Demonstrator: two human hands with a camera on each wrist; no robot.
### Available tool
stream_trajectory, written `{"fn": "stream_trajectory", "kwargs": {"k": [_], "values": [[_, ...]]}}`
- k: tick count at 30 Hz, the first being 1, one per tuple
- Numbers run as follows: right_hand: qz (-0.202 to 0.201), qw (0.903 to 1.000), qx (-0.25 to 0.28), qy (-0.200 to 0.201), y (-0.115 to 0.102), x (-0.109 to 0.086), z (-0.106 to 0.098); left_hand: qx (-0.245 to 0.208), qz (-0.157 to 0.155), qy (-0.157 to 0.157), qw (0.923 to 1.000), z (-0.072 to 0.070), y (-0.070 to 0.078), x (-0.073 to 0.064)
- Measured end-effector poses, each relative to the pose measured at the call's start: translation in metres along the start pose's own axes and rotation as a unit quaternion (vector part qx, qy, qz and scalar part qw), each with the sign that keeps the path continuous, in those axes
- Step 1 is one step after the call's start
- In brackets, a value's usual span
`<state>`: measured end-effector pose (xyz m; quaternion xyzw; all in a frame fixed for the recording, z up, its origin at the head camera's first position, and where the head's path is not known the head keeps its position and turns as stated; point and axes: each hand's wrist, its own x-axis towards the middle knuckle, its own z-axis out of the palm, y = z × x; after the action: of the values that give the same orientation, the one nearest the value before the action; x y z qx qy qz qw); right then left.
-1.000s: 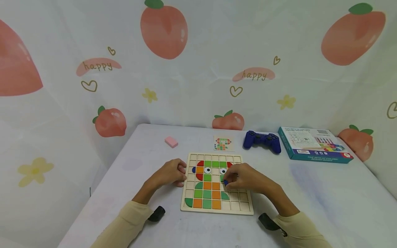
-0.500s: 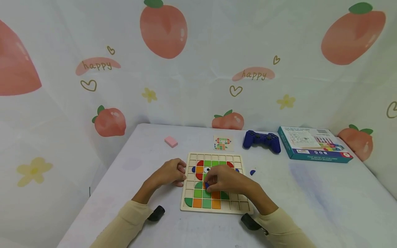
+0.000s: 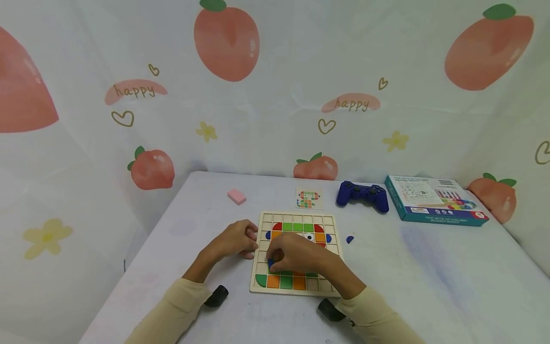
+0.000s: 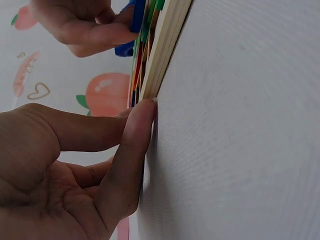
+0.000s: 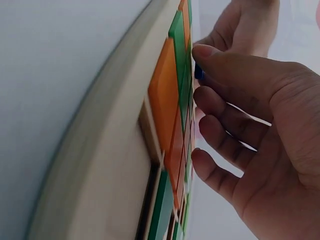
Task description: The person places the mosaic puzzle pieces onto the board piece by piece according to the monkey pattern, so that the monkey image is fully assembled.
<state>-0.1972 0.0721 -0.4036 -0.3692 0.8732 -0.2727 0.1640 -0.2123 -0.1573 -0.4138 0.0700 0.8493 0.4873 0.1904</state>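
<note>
A wooden grid board (image 3: 301, 291) lies on the table, many of its cells filled with coloured tiles in red, orange, green and blue. My left hand (image 3: 234, 239) holds the board's left edge, fingertips against its side in the left wrist view. Over the left part of the board, my right hand (image 3: 296, 253) pinches a small blue tile (image 3: 270, 263) between thumb and forefinger. That tile (image 5: 199, 71) shows just past the thumb in the right wrist view, while the other fingers are loosely bent. The right hand hides several tiles in the middle.
One blue half-round tile (image 3: 350, 239) lies right of the board. Behind the board is a picture card (image 3: 309, 198) with a tile pattern. A pink block (image 3: 237, 196) sits at the back left. A blue game controller (image 3: 363, 195) and a flat box (image 3: 436, 200) lie at the back right.
My right hand has moved left across the board with the blue tile, uncovering the tiles on the right and the loose blue tile on the table. The left hand has stayed put.
</note>
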Motion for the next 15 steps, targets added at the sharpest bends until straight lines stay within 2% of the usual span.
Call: {"fn": "stream_trajectory", "kwargs": {"k": [6,15], "values": [[-0.012,0.9998,-0.015,0.0,-0.007,0.009,0.005,0.001,0.003,-0.005,1.0,0.0,-0.001,0.001],[-0.008,0.9999,-0.004,-0.005,-0.018,0.012,0.007,-0.005,0.004,-0.007,1.0,-0.001,-0.001,0.001]]}}
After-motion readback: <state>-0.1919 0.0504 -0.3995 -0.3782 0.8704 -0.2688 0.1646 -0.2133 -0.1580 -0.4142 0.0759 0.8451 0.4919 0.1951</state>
